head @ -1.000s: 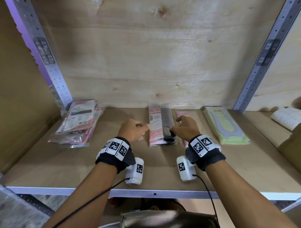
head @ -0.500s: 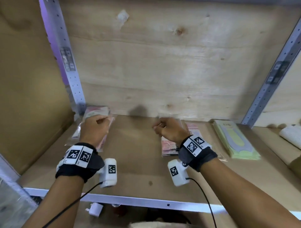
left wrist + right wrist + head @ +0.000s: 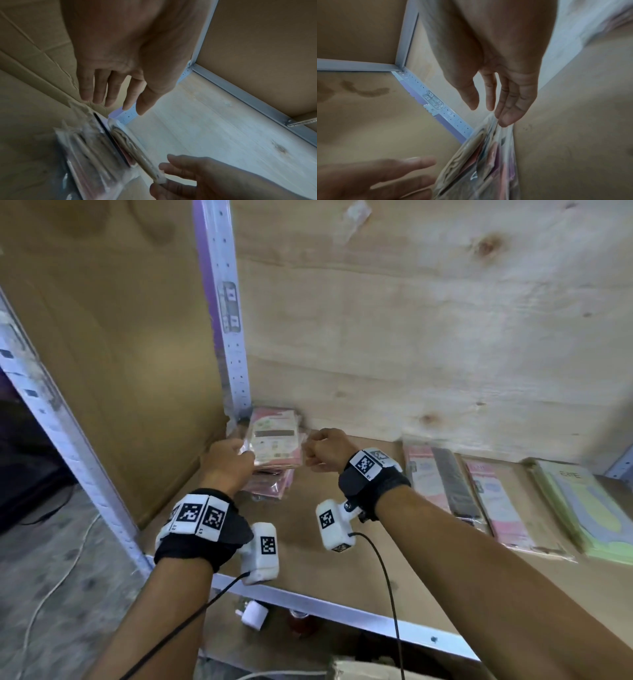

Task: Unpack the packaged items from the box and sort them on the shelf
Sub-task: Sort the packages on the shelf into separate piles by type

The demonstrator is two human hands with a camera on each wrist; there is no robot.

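Now both hands are flanking the pink packet stack [image 3: 274, 446]; the left hand [image 3: 227, 462] is resting relaxed fingers beside it while the right hand [image 3: 325, 451] is touching its film edge with loosely extended fingers. Uneven pushing is risking slippery packets sliding apart.

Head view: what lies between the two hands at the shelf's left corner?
The stack of pink packets sits between left hand and right hand; the head view shows it.

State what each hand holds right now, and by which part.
Neither hand closes a grip: straight fingers flank the stack of packets at its left and right edges, the right fingertips touching the wrap.
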